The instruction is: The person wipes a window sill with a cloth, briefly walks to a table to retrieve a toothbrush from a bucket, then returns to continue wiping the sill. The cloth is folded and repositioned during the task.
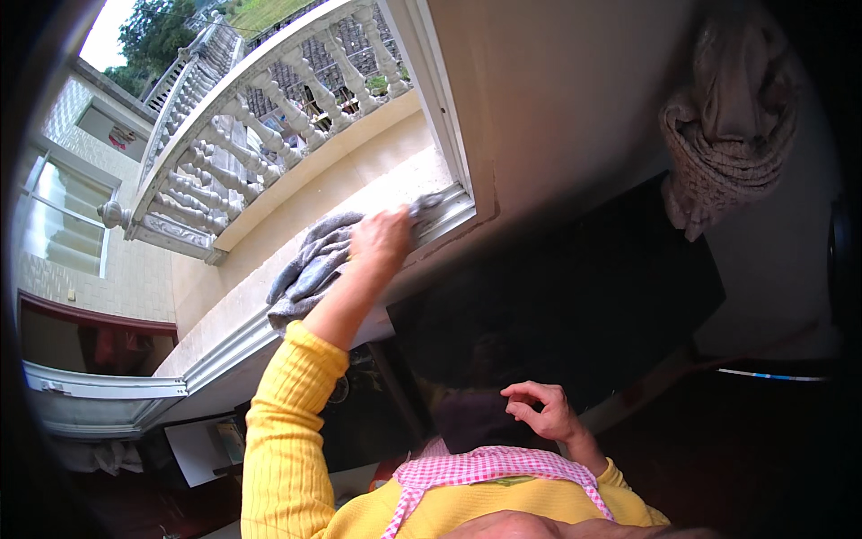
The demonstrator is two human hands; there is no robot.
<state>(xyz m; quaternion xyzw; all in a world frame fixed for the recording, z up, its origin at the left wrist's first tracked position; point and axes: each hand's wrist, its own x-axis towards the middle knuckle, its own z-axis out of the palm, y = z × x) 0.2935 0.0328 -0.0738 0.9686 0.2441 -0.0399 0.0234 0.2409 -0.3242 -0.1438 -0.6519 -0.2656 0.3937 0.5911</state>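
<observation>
My left hand (380, 239) is closed on a grey cloth (313, 266), its arm stretched forward to the window. Part of the cloth bunches past my fingertips onto the white window frame's lower track (448, 212), near its corner; the rest hangs back over the sill beside my wrist. The fingertips are blurred. My right hand (549, 411) is held in front of my body, fingers loosely curled and apart, with nothing in it. Below it is my pink-and-white checked apron (498, 465).
Outside the window stands a balcony railing with pale balusters (259, 138). A white-framed sash (108, 385) is at the left. A large dark panel (572, 296) lies below the wall. Draped pale fabric (727, 135) hangs at the upper right.
</observation>
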